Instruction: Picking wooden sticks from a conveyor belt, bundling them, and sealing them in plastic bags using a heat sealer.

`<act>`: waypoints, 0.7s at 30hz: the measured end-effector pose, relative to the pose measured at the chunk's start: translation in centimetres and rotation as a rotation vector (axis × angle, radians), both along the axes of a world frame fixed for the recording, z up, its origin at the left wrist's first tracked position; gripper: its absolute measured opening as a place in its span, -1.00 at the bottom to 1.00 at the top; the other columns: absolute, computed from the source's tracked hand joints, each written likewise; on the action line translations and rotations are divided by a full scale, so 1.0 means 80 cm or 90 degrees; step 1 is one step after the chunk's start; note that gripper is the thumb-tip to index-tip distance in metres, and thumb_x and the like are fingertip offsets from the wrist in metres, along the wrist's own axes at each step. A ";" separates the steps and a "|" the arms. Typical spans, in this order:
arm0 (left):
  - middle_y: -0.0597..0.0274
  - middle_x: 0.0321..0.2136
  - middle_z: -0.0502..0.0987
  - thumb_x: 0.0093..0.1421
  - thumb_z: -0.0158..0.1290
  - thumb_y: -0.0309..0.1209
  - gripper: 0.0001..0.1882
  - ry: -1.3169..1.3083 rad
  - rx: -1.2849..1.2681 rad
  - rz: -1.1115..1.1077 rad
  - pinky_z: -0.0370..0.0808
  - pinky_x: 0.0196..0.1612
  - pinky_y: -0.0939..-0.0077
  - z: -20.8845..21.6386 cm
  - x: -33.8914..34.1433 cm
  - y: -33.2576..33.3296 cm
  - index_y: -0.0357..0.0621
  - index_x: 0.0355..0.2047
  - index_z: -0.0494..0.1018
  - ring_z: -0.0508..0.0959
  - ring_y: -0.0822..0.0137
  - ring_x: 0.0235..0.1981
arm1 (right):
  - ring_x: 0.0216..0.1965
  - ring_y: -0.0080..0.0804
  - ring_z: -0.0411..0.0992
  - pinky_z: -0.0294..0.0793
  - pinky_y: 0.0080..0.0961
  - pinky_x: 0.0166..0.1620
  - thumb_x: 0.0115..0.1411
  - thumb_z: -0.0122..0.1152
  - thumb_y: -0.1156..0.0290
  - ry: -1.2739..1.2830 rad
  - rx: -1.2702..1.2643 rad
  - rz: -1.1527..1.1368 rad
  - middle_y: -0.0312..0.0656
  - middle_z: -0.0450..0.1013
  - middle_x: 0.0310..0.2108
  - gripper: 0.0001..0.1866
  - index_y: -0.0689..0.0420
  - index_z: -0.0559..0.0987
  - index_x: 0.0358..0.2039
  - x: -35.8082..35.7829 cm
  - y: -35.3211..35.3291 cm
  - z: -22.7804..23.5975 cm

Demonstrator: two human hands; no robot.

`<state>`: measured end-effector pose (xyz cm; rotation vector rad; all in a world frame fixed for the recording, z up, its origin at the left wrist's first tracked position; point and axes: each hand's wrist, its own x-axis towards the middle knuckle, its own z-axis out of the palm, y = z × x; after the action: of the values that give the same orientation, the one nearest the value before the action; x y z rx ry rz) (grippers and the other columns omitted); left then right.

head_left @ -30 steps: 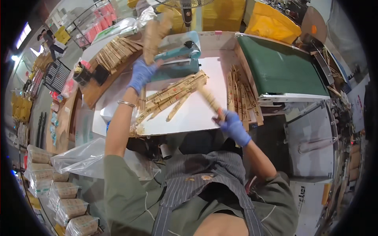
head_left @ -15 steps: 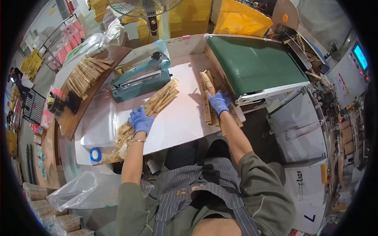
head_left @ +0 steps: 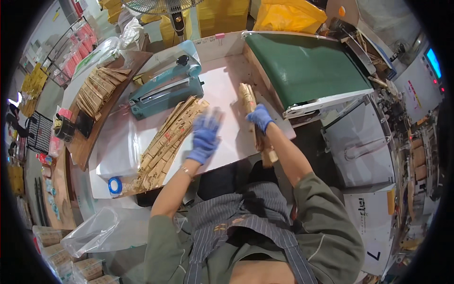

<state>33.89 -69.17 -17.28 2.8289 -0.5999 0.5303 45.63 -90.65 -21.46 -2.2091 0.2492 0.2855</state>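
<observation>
On the white work table point(head_left: 227, 109) lies a pile of long, narrow, brown paper packets point(head_left: 170, 137) with printing on them, slanting from near left to far right. Just right of this pile is my left hand point(head_left: 205, 138) in a blue glove, its fingers spread, blurred and holding nothing. My right hand point(head_left: 260, 118), gloved in blue too, is wrapped round a bundle of the same packets point(head_left: 247, 97) at the table's right side. The bundle's lower end sticks out below that hand, over the table's near edge.
A teal bag sealer point(head_left: 165, 97) stands behind the pile. Clear plastic bags point(head_left: 118, 146) and a blue tape roll point(head_left: 115, 185) lie at left. More packets point(head_left: 101, 90) rest on a curved wooden board point(head_left: 91, 152). A green conveyor belt point(head_left: 302, 71) is at right.
My left hand has let go of the left pile and moved right, its fingers spreading. My right hand has closed round the right-hand packets, which are now gathered in a tighter bundle.
</observation>
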 end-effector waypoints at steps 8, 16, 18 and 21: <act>0.06 -0.38 0.48 -0.20 0.15 -0.26 -0.54 -0.195 -0.421 -0.227 0.46 -0.28 0.31 0.013 0.120 -0.091 -0.15 -0.25 0.38 0.50 0.02 -0.35 | -0.46 -0.63 0.34 0.37 -0.63 -0.38 0.01 0.18 0.36 0.067 0.684 0.099 -0.32 0.43 -0.49 -0.77 0.24 0.47 -0.37 -0.065 -0.064 0.187; 0.08 -0.21 0.48 -0.26 0.28 -0.25 -0.25 0.054 -0.650 -0.253 0.46 -0.20 0.42 0.073 0.163 -0.136 -0.15 -0.05 0.19 0.52 0.16 -0.25 | -0.29 -0.59 0.37 0.42 -0.59 -0.20 -0.25 0.40 0.57 -0.319 0.593 0.287 -0.34 0.43 -0.31 -0.46 0.20 0.42 -0.17 -0.003 -0.029 0.212; 0.16 -0.17 0.45 -0.22 0.27 -0.33 -0.30 0.132 -0.720 -0.248 0.40 -0.10 0.49 0.075 0.166 -0.149 -0.16 -0.05 0.21 0.47 0.31 -0.17 | -0.30 -0.58 0.38 0.43 -0.59 -0.21 -0.24 0.39 0.57 -0.358 0.565 0.276 -0.32 0.45 -0.32 -0.50 0.21 0.44 -0.20 0.012 -0.026 0.194; 0.18 -0.17 0.45 -0.22 0.29 -0.33 -0.29 -0.064 -0.340 -0.254 0.39 -0.08 0.49 0.071 0.180 -0.158 -0.20 -0.05 0.22 0.46 0.36 -0.17 | -0.34 -0.57 0.41 0.45 -0.58 -0.25 -0.23 0.38 0.56 -0.430 0.478 0.213 -0.29 0.47 -0.36 -0.57 0.21 0.47 -0.26 0.032 -0.024 0.191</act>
<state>48.31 -81.77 -11.62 2.1248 -0.8640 0.6408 48.16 -92.60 -6.20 -1.4716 -0.5248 -0.1810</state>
